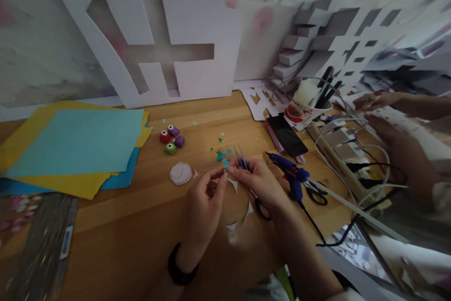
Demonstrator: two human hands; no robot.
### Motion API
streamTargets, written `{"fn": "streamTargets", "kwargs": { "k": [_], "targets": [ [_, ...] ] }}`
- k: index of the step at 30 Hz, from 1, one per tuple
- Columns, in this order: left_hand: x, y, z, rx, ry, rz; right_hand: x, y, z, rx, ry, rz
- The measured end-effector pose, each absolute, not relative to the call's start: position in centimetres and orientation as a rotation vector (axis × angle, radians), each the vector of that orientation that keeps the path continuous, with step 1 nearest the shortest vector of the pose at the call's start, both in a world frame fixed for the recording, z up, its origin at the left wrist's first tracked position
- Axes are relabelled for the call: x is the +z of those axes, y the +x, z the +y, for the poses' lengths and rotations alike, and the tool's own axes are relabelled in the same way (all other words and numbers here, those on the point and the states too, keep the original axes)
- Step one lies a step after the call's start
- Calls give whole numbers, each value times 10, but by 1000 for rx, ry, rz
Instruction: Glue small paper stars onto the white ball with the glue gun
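Observation:
My left hand pinches a small teal paper star between thumb and forefinger. The thumb and fingertip of my right hand meet at the star's right side. A pair of scissors is tucked in that hand. Its slightly parted blades stick out above the fingers and a black handle loop shows below the palm; the middle is hidden. Just beyond my fingertips lie several small green and teal stars. White paper scraps are scattered under my hands. A round white paper disc lies left of them.
Coloured sheets are stacked at left, near small owl-like figures. To the right are a blue glue gun, more scissors, a phone, a tool cup and a corded power strip. Another person's hands work at far right.

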State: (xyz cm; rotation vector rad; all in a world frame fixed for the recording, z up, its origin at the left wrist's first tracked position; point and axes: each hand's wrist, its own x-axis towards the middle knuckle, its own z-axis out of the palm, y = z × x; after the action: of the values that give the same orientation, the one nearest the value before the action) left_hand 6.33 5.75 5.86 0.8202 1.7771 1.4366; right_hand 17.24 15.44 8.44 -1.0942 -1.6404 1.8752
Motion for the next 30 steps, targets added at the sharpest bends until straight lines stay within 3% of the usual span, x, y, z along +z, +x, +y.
{"fn": "streamTargets", "kwargs": {
  "k": [8,15,22,30],
  "targets": [
    [70,74,69,1534,722,1709,83,178,158,1881,-1043,-1603],
    [73,68,82,1338,-60,1309,82,198,151,1451,-1221,-1836],
    [78,73,75,1607,290,1394,92,205,135,1416,-1144,-1928],
    [87,71,58,1622,591,1465,99,205,124,1515,-1066,-1733]
  ]
}}
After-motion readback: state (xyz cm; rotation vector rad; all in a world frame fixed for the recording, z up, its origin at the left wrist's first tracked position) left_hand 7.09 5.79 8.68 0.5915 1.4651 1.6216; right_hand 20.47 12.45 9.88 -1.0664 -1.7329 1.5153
